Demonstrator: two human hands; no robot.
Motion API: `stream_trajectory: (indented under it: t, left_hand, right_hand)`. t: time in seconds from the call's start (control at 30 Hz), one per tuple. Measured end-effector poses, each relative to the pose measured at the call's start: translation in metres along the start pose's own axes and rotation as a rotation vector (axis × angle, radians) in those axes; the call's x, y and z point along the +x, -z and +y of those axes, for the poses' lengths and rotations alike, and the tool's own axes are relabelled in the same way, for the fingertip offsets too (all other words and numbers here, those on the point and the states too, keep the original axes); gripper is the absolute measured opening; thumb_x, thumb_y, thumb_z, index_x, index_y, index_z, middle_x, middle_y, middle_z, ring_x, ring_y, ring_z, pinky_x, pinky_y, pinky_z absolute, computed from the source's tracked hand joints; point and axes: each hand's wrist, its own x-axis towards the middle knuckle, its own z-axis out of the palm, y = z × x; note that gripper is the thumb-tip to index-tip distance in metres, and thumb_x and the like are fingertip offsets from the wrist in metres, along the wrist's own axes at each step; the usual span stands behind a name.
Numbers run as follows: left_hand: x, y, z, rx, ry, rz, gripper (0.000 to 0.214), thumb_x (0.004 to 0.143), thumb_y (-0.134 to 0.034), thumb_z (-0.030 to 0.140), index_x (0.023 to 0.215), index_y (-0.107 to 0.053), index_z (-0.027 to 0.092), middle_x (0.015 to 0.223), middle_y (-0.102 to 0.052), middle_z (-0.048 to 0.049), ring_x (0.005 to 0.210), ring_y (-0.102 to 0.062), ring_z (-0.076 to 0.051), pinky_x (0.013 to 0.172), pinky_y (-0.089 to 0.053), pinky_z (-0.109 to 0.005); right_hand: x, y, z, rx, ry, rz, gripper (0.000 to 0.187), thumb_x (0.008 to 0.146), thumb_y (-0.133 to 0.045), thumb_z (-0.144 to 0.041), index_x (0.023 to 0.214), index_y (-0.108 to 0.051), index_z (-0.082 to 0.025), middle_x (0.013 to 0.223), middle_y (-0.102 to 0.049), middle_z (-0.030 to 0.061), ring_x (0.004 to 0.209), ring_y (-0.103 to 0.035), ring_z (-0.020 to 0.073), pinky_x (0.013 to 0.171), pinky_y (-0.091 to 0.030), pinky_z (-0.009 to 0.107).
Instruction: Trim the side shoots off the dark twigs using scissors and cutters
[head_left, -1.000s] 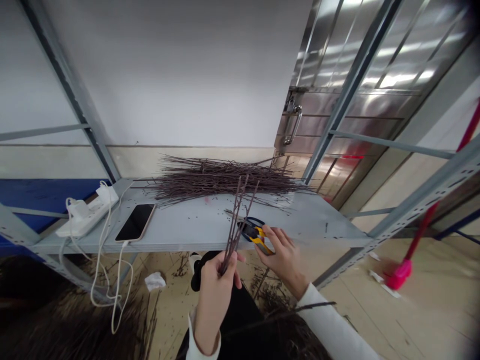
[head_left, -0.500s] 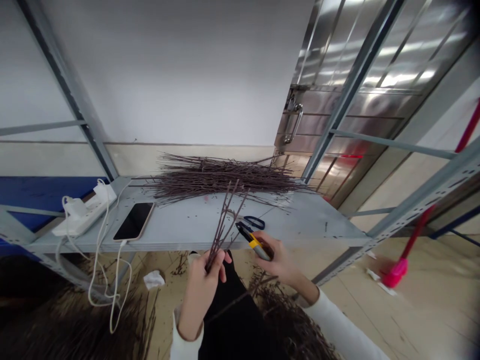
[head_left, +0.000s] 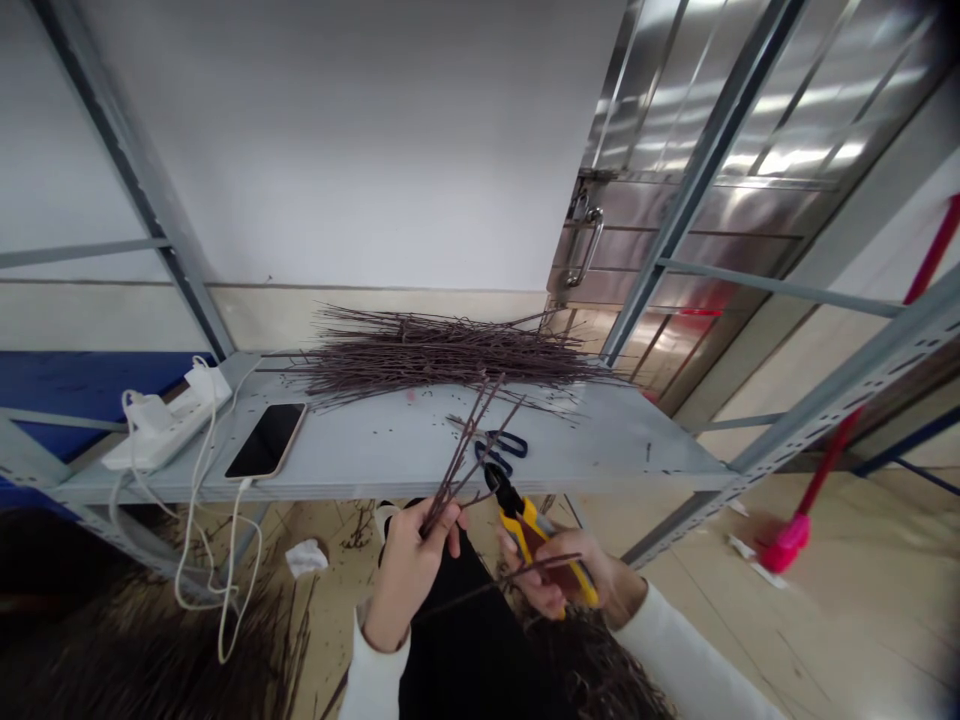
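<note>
My left hand [head_left: 412, 565] is closed around the lower ends of a few thin brown twigs [head_left: 459, 462], which fan upward over the shelf's front edge. To its right, my right hand [head_left: 574, 570] grips yellow-and-grey pliers [head_left: 529, 525] with dark jaws pointing up and left toward the twigs. The handles are spread apart. A single longer twig [head_left: 510, 578] crosses in front of the right hand; whether the fingers hold it I cannot tell. Behind the twigs, scissors [head_left: 507, 443] with dark blue handles lie on the shelf. A large pile of twigs [head_left: 450, 352] stretches along the back.
On the grey metal shelf [head_left: 345, 450] lie a phone [head_left: 267, 441] with a cable and a white power strip [head_left: 169, 425]. Cables hang off the left front. More twigs [head_left: 615, 665] lie below, near my legs. A pink-headed pole [head_left: 786, 543] stands at right.
The pliers have turned and come lower, and their handles now show spread in my right hand. My left hand and its twigs have shifted slightly right.
</note>
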Motion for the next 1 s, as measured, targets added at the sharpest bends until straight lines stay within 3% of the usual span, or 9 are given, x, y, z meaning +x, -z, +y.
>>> stream_trajectory:
  t: [0.1, 0.17, 0.37, 0.5, 0.6, 0.7, 0.87, 0.93, 1.0]
  left_hand:
    - [0.001, -0.002, -0.003, -0.011, -0.017, -0.013, 0.035, 0.087, -0.048, 0.042, 0.063, -0.058, 0.019, 0.046, -0.052, 0.0021, 0.051, -0.050, -0.016, 0.061, -0.038, -0.027]
    - [0.002, -0.003, -0.006, 0.000, -0.004, -0.020, 0.035, 0.088, -0.047, 0.043, 0.065, -0.058, 0.019, 0.046, -0.051, 0.0029, 0.050, -0.049, -0.015, 0.060, -0.037, -0.027]
    - [0.003, -0.001, -0.005, 0.105, 0.041, 0.026, 0.037, 0.087, -0.043, 0.046, 0.069, -0.061, 0.019, 0.045, -0.049, 0.0044, 0.047, -0.048, -0.015, 0.055, -0.036, -0.026]
    - [0.001, 0.001, 0.003, 0.203, 0.047, 0.100, 0.035, 0.087, -0.042, 0.043, 0.073, -0.064, 0.020, 0.048, -0.052, 0.0032, 0.048, -0.051, -0.016, 0.053, -0.036, -0.025]
    - [-0.001, -0.004, 0.006, 0.285, 0.063, 0.157, 0.031, 0.086, -0.042, 0.036, 0.077, -0.066, 0.020, 0.050, -0.057, 0.0016, 0.049, -0.054, -0.017, 0.054, -0.037, -0.026]
    - [-0.004, -0.017, 0.006, 0.335, 0.075, 0.182, 0.027, 0.084, -0.041, 0.024, 0.083, -0.068, 0.021, 0.053, -0.061, -0.0002, 0.051, -0.057, -0.018, 0.056, -0.039, -0.027]
    - [-0.007, -0.041, 0.004, 0.300, 0.070, 0.331, 0.028, 0.079, -0.044, 0.018, 0.093, -0.068, 0.019, 0.067, -0.070, -0.0059, 0.061, -0.064, -0.021, 0.058, -0.045, -0.028]
    - [-0.007, -0.043, 0.003, 0.256, 0.056, 0.361, 0.027, 0.079, -0.044, 0.018, 0.092, -0.067, 0.019, 0.074, -0.072, -0.0073, 0.064, -0.065, -0.021, 0.059, -0.046, -0.028]
    - [-0.006, -0.040, 0.001, 0.217, 0.031, 0.353, 0.025, 0.078, -0.043, 0.017, 0.089, -0.066, 0.019, 0.076, -0.073, -0.0069, 0.065, -0.065, -0.021, 0.060, -0.047, -0.028]
  right_hand:
    - [0.003, 0.003, 0.008, 0.144, -0.003, -0.153, 0.028, 0.063, -0.060, -0.028, 0.087, -0.048, -0.021, 0.058, -0.050, -0.0057, 0.038, -0.032, 0.0050, 0.034, -0.026, 0.016]
    - [0.004, 0.003, 0.009, 0.140, 0.058, -0.114, 0.025, 0.064, -0.058, -0.027, 0.087, -0.049, -0.021, 0.059, -0.050, -0.0053, 0.037, -0.032, 0.0050, 0.034, -0.027, 0.016]
    - [-0.002, 0.006, -0.006, -0.431, 0.296, 0.486, 0.032, 0.066, -0.062, -0.019, 0.098, -0.057, -0.019, 0.074, -0.054, -0.0023, 0.052, -0.045, 0.0066, 0.046, -0.034, 0.018]
    - [-0.001, 0.011, -0.013, -0.926, 0.470, 0.734, 0.042, 0.063, -0.058, -0.016, 0.105, -0.058, -0.021, 0.090, -0.061, 0.0019, 0.077, -0.057, 0.0154, 0.064, -0.044, 0.024]
    - [0.007, 0.009, -0.012, -1.271, 0.476, 0.935, 0.041, 0.064, -0.055, -0.018, 0.105, -0.057, -0.019, 0.083, -0.064, 0.0019, 0.070, -0.059, 0.0168, 0.063, -0.044, 0.026]
    - [0.018, 0.004, -0.005, -1.474, 0.510, 1.169, 0.040, 0.067, -0.053, -0.024, 0.107, -0.056, -0.019, 0.085, -0.068, 0.0041, 0.069, -0.062, 0.0194, 0.061, -0.045, 0.027]
    - [0.034, -0.010, 0.005, -1.541, 0.611, 1.503, 0.040, 0.070, -0.051, -0.030, 0.108, -0.057, -0.019, 0.104, -0.068, 0.0111, 0.080, -0.066, 0.0248, 0.062, -0.047, 0.029]
    - [0.036, -0.017, 0.008, -1.438, 0.622, 1.493, 0.039, 0.069, -0.053, -0.031, 0.105, -0.057, -0.018, 0.091, -0.069, 0.0092, 0.071, -0.064, 0.0227, 0.060, -0.046, 0.029]
    - [0.036, -0.024, 0.011, -1.238, 0.646, 1.383, 0.037, 0.069, -0.055, -0.032, 0.102, -0.057, -0.016, 0.074, -0.065, 0.0040, 0.060, -0.058, 0.0179, 0.056, -0.044, 0.027]
